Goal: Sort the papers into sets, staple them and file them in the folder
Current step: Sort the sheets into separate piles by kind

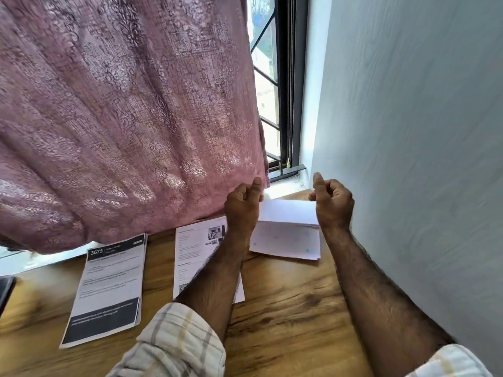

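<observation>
A pink patterned curtain [122,118] hangs over the far edge of the wooden bench [285,308]. The left hand [243,204] and right hand [332,202] each pinch a side of a white paper stack [287,232], held above the bench. Two printed sets [109,289] lie flat at the left; the left forearm hides part of the nearer one.

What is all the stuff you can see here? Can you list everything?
paper set with dark bands: one, white and black, table left, flat
printed sheet with photos: one, white, table middle, partly under the left forearm
folded paper stack: one, white with faint blue dots, held up between both hands
table: one, brown wood
curtain: one, pink patterned, hanging behind
window: one, dark frame, grille
wall: one, pale, right
dark object: one, left edge, cannot identify
left hand: gripping stack
right hand: gripping stack
</observation>
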Motion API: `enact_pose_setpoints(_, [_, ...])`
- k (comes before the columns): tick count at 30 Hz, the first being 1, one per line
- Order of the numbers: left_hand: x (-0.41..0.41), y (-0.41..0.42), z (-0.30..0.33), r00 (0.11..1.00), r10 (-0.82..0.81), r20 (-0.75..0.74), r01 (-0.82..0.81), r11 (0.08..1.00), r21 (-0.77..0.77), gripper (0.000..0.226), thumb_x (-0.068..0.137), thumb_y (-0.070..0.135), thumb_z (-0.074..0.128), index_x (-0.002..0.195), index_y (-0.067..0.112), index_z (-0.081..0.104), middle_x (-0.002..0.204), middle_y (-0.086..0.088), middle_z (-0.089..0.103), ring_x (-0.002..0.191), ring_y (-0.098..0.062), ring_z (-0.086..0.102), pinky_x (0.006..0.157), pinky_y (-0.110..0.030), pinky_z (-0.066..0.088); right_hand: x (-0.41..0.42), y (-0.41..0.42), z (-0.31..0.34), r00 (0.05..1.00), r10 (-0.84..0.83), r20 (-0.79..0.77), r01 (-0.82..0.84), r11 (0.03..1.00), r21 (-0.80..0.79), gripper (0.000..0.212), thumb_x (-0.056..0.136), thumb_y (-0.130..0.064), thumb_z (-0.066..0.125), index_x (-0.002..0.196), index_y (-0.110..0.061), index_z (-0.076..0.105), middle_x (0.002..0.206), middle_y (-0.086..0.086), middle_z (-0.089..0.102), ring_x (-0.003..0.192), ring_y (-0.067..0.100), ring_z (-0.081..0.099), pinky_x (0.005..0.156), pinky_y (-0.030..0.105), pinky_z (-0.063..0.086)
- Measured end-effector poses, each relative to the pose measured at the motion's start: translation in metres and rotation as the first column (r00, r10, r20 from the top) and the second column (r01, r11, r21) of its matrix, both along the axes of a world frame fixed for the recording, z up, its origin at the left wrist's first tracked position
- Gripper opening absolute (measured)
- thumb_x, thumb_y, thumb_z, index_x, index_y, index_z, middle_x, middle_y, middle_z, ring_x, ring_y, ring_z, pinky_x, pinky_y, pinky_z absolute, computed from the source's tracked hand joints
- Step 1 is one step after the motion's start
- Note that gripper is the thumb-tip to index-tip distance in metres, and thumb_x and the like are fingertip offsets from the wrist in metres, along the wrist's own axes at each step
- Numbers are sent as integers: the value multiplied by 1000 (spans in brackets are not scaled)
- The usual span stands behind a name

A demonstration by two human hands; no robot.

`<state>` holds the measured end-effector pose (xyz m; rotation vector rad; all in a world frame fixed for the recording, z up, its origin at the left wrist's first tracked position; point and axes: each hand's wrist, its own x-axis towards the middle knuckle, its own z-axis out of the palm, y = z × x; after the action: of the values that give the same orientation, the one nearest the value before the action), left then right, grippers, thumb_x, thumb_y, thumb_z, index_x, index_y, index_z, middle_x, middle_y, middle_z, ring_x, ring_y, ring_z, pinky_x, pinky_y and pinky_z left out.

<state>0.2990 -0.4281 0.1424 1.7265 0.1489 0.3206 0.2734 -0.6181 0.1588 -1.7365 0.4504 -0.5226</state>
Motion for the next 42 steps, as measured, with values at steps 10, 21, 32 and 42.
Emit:
enact_pose_setpoints(10, [1,16,-92,916,-79,-393,309,762,569,40,88,55,70,116,27,74,125,4,72,114,-19,67,96,-33,54,9,-1,-87,834,263,-486,-402,892,-206,33,92,-46,75,112,-20,76,120,5,73,113,26,67,91,30,50])
enact_pose_setpoints(21, [49,5,-122,653,215,-727,300,807,508,85,69,61,66,143,19,55,141,-8,62,122,-36,63,101,-44,54,41,7,-123,605,11,-796,-282,938,-201,72,89,-45,67,144,-3,46,145,20,41,126,46,53,100,44,48])
enact_pose_setpoints(32, [58,13,-134,602,-15,-799,184,976,121,32,79,13,85,108,4,75,106,-7,79,81,-23,77,81,-39,66,56,-2,-128,646,116,-754,-103,993,65,58,77,-43,78,121,-6,71,116,12,74,97,33,70,80,34,55])
enact_pose_setpoints(42, [18,21,-104,703,-313,-639,108,935,-339,53,66,-6,76,117,3,69,108,-18,78,94,-41,77,83,-60,63,32,-9,-120,780,290,-555,-39,907,419,37,62,-5,88,97,-3,74,88,14,80,77,38,78,70,54,66])
